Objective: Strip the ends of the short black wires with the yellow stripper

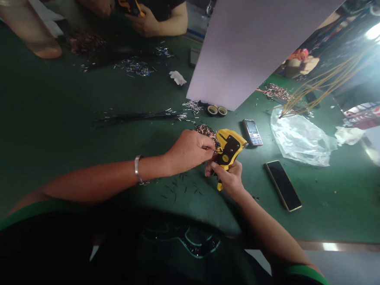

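My right hand (230,178) is wrapped round the handles of a yellow and black wire stripper (231,146), its head tilted up and to the right. Close against the tool's left side, my left hand (192,150) is closed in a pinch at the jaws. A short dark wire seems to be between its fingertips, though most of it is hidden. Behind both hands lies a pile of short wires with copper-coloured ends (206,132). Small black scraps (180,190) are scattered on the green table (164,153) below my left wrist.
A keypad phone (252,132), a smartphone (283,185) and a clear plastic bag (302,139) lie to the right. Long black wires (145,116) and tape rolls (217,110) lie beyond my hands. A pale panel (254,38) stands behind. Across the table, a co-worker's hand (145,22) grips a similar tool.
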Motion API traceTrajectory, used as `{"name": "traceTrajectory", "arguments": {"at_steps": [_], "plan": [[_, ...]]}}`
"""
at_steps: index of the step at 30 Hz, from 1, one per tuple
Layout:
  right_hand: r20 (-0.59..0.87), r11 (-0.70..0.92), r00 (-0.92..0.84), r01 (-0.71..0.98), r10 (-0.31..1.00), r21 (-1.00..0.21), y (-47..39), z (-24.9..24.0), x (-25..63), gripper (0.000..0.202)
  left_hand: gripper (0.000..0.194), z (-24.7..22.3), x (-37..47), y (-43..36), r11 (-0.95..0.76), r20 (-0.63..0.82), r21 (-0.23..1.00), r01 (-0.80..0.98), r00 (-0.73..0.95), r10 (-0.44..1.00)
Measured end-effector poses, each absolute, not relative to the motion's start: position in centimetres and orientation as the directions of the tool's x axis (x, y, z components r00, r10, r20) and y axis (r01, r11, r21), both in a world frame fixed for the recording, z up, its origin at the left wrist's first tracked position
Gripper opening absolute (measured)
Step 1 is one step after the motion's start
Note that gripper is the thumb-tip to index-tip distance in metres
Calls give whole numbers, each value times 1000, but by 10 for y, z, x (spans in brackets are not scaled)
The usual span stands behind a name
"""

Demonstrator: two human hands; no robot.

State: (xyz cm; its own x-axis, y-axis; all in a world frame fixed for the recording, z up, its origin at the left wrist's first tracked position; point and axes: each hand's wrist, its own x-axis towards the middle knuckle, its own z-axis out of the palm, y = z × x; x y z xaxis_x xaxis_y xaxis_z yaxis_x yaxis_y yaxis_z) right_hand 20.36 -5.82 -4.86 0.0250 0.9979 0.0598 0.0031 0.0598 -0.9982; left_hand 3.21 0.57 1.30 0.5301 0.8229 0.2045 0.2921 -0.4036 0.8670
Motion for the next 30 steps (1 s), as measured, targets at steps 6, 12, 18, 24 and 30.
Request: {"name": "traceTrajectory", "arguments": {"at_steps": [6, 12, 18, 24, 30], "plan": [[57, 58, 23, -17, 998, -998, -57, -50, 203, 25, 22, 11, 33, 7, -394, 186, 857, 333, 514, 837], [48, 47, 36, 44, 998, -998, -56, -51, 203, 26, 22, 7, 35, 8, -439, 243, 841, 315, 507, 827], [52, 50, 56, 42, 997, -998, -54, -54, 204, 27, 22, 4, 36, 11, -442, 249, 835, 326, 493, 834], [56, 54, 76, 27, 996, -998, -53, -51, 201, 28, 22, 1, 36, 18, -395, 210, 862, 316, 488, 848], [41, 40, 85, 24, 996, -999, -49, -53, 200, 31, 18, -2, 30, 30, -244, 78, 926, 290, 483, 872]]}}
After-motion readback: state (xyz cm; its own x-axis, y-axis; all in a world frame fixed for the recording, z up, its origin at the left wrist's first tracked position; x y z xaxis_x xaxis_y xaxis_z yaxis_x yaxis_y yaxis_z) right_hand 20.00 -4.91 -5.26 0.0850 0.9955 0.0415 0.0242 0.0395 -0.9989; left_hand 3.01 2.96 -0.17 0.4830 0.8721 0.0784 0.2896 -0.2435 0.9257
